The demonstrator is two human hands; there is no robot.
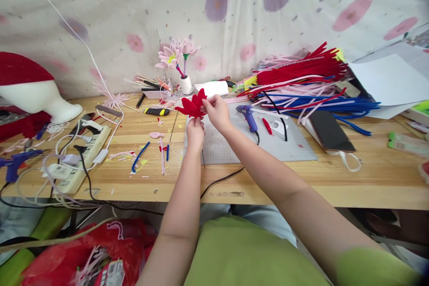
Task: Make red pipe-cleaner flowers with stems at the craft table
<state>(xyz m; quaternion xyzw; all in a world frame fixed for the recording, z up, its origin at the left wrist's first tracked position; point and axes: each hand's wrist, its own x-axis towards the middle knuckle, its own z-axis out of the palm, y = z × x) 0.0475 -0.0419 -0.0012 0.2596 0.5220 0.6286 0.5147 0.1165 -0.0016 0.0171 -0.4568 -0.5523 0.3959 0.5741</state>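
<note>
A red pipe-cleaner flower (192, 104) with pointed petals is held up above the grey cutting mat (295, 145). My left hand (195, 133) grips it from below, at the base. My right hand (217, 110) pinches one of its petals at the right side with thumb and fingers. Both arms reach forward over the wooden table's front edge (301, 194).
A blue glue gun (247, 116) lies on the mat right of my hands. Heaps of red, blue and pink pipe cleaners (301, 76) lie at the back right, beside a black phone (330, 132). A power strip (80, 154) with cables sits left. Pink flowers (174, 56) stand in a small vase.
</note>
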